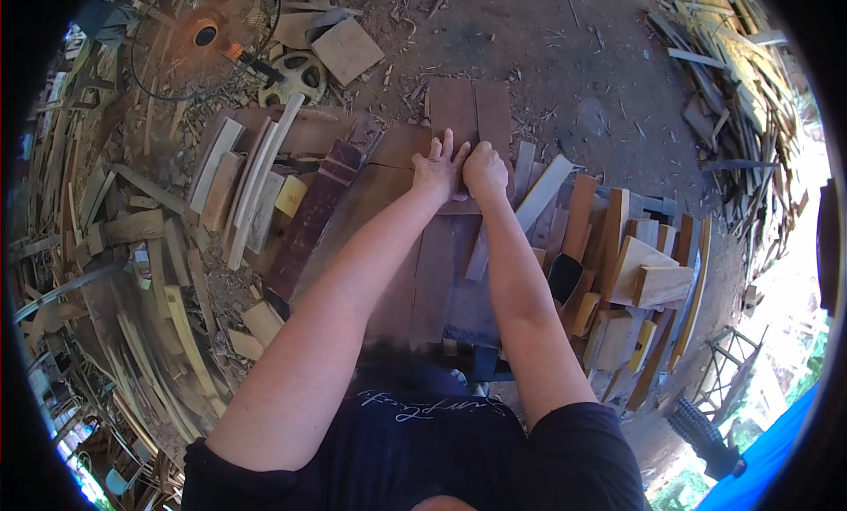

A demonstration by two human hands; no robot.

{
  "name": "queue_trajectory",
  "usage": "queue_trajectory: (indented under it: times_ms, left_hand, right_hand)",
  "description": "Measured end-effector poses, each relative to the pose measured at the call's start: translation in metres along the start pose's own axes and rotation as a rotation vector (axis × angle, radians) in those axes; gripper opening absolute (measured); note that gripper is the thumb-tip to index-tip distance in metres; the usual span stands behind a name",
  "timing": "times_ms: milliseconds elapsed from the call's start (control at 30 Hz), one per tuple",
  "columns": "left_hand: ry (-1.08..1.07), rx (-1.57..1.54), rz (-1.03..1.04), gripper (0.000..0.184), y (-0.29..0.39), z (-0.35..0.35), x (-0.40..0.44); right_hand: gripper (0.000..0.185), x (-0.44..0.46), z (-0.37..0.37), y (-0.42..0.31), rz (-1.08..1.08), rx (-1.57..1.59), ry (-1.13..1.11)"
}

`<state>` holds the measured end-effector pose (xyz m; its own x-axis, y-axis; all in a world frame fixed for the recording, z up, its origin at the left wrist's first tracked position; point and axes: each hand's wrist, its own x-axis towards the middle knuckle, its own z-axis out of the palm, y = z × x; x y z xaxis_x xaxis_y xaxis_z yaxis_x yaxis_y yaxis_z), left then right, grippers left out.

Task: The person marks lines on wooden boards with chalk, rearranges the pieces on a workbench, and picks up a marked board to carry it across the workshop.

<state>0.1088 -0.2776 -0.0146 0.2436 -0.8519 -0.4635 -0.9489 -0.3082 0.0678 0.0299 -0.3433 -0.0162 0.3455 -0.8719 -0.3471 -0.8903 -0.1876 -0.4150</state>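
— How did the arms (331, 304) lie?
— Both stretched forward, converging
— And at their ends?
— The left hand (434, 170) spread its fingers (448, 143); the right hand (485, 170) curled into a fist beside it

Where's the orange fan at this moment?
In the head view, the orange fan is at the upper left, beyond the left hand, with a square board to its right.

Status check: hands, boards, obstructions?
Left hand: fingers spread on boards. Right hand: curled alongside, contents hidden. Boards: side by side, dark seam between. Offcuts piled at right, beside right forearm.
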Motion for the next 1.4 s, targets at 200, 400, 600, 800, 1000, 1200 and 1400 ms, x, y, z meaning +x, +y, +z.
queue_trajectory:
  times_ms: [200, 400, 600, 800, 1000, 1200, 1400]
  left_hand:
    - [-0.025, -0.070, 0.048, 0.099, -0.006, -0.006, -0.007]
    - [-0.033, -0.001, 0.002, 0.098, -0.001, 0.001, 0.002]
    - [-0.032, -0.072, 0.051, 0.095, -0.006, -0.007, -0.007]
    - [-0.030, -0.005, -0.008, 0.100, -0.001, 0.002, 0.003]
    - [-0.041, -0.018, 0.047, 0.099, -0.005, -0.004, -0.005]
    - [-0.041, -0.005, 0.000, 0.099, -0.001, 0.002, 0.002]
    - [-0.041, -0.074, 0.063, 0.092, -0.007, -0.008, -0.008]
  right_hand:
    - [0.021, -0.044, -0.006, 0.012, 0.015, -0.134, -0.070]
    - [0.018, -0.010, -0.002, -0.002, 0.021, -0.050, 0.024]
    - [0.017, -0.049, -0.006, 0.012, 0.024, -0.115, -0.042]
    - [0.018, -0.008, -0.002, 0.001, 0.019, 0.001, 0.005]
    - [0.020, -0.051, -0.005, 0.011, 0.059, -0.096, -0.065]
    - [0.018, -0.008, -0.005, -0.001, 0.010, 0.025, -0.005]
    - [0.019, -0.047, -0.007, 0.010, 0.047, -0.050, -0.059]
